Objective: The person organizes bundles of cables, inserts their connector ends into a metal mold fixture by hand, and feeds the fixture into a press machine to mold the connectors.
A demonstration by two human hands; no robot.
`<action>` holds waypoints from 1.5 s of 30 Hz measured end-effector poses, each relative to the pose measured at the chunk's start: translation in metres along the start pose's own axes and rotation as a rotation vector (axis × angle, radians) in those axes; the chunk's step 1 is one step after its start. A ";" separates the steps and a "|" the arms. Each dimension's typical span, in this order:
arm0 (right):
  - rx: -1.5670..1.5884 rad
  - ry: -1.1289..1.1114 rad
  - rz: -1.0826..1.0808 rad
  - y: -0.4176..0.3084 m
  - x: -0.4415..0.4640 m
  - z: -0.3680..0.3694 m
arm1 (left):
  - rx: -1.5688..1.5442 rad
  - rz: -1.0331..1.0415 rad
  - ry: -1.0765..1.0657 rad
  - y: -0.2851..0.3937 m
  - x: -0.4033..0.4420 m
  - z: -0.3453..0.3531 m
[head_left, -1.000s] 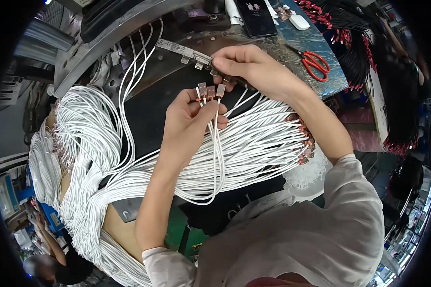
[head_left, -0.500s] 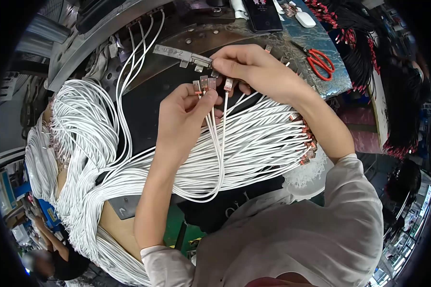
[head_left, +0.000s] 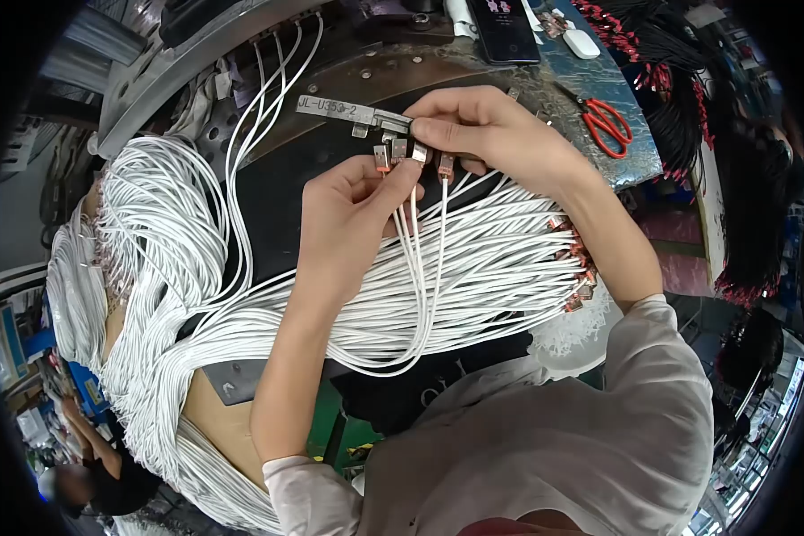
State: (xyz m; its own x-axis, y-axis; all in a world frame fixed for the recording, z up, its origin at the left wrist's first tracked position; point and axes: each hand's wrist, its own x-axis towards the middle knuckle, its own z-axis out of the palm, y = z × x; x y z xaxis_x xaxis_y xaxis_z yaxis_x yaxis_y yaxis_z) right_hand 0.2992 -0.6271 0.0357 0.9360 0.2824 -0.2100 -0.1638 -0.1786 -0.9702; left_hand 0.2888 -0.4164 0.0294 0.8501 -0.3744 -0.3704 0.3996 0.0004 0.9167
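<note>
My left hand (head_left: 348, 223) is closed in a pinch around several USB plugs (head_left: 399, 150) on white cables, their metal ends pointing up. Between thumb and fingers, my right hand (head_left: 505, 138) grips the right end of a flat metal jig (head_left: 335, 109) marked "JL-U353-2". Small metal tabs stick out below the jig, just above the plugs. Beside the right fingers stands another USB plug (head_left: 446, 166); whether those fingers touch it I cannot tell. A thick bundle of white cables (head_left: 482, 268) lies under both hands, with orange-and-metal plugs (head_left: 582, 277) at its right end.
Red-handled pliers (head_left: 606, 128) and a phone (head_left: 502, 31) lie at the back right of the bench. Coiled white cables (head_left: 156, 214) fill the left side. Several cables hang from a metal machine (head_left: 188, 76). Another person (head_left: 107, 460) is at lower left.
The plugs in my left hand have come closer to the jig's underside, one now near the right fingertips. The whole view has shifted slightly.
</note>
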 end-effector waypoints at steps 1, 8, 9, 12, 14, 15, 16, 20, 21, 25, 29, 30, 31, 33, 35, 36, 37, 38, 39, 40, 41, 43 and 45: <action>-0.011 -0.002 0.008 -0.001 0.000 -0.003 | 0.004 -0.008 0.000 0.001 -0.001 0.000; -0.042 -0.059 -0.080 0.001 -0.001 -0.008 | 0.008 -0.032 -0.003 0.001 -0.002 -0.003; -0.048 -0.067 -0.082 0.001 0.000 -0.009 | -0.005 -0.032 -0.003 0.001 -0.003 -0.002; -0.050 -0.053 -0.084 0.004 0.001 -0.009 | -0.014 -0.030 -0.008 0.003 -0.004 0.000; -0.054 -0.029 -0.076 0.002 0.001 -0.010 | 0.004 -0.028 -0.048 0.006 -0.006 -0.001; -0.059 -0.015 -0.067 0.000 0.001 -0.012 | 0.013 -0.027 -0.070 0.006 -0.007 -0.002; -0.063 -0.001 -0.054 -0.001 0.000 -0.013 | 0.017 -0.017 -0.071 0.006 -0.008 -0.001; -0.074 -0.019 -0.050 0.003 0.002 -0.013 | -0.041 -0.051 -0.097 0.003 -0.006 -0.003; -0.074 -0.028 -0.049 0.002 0.001 -0.012 | -0.056 -0.060 -0.118 0.002 -0.006 -0.004; -0.008 -0.139 -0.008 -0.002 0.003 -0.015 | -0.125 -0.046 -0.146 0.001 -0.005 -0.006; -0.260 -0.170 0.028 -0.019 0.017 -0.025 | 0.596 -0.153 -0.114 0.030 -0.007 -0.027; -0.537 -0.194 -0.165 -0.015 0.031 -0.035 | 0.736 -0.065 -0.110 0.034 -0.008 -0.033; -0.639 -0.194 -0.162 -0.017 0.038 -0.035 | 0.845 0.165 -0.002 0.033 -0.007 -0.033; -0.795 -0.038 -0.583 -0.003 0.070 -0.044 | 1.037 0.642 0.222 0.029 -0.001 -0.034; -0.800 0.213 -0.575 -0.012 0.104 -0.044 | 1.366 0.948 0.465 0.036 0.025 -0.037; -0.873 0.256 -0.619 -0.017 0.134 -0.052 | 1.470 0.984 0.537 0.039 0.042 -0.038; -0.948 0.304 -0.668 -0.022 0.156 -0.059 | 1.574 1.023 0.613 0.040 0.061 -0.039; -0.644 0.227 -0.521 -0.026 0.158 -0.060 | 1.586 0.980 0.614 0.038 0.078 -0.043; -0.689 0.277 -0.592 -0.027 0.168 -0.062 | 1.598 0.938 0.617 0.034 0.094 -0.048; -0.844 0.387 -0.769 -0.021 0.181 -0.060 | 1.620 0.961 0.626 0.032 0.105 -0.050; -0.989 0.536 -0.961 -0.011 0.192 -0.055 | 1.644 0.984 0.632 0.029 0.114 -0.053; -1.027 0.637 -1.056 -0.004 0.203 -0.051 | 1.594 0.983 0.611 0.031 0.121 -0.052; -1.084 0.604 -0.963 -0.013 0.193 -0.051 | 1.520 0.920 0.562 0.029 0.123 -0.052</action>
State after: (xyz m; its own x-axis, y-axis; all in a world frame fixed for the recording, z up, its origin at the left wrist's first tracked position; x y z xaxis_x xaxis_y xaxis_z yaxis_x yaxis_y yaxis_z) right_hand 0.4974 -0.6183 0.0140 0.5779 0.3279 0.7473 0.5896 -0.8009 -0.1046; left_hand 0.4230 -0.4141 0.0028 0.7200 -0.4261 0.5478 -0.5347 -0.8437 0.0465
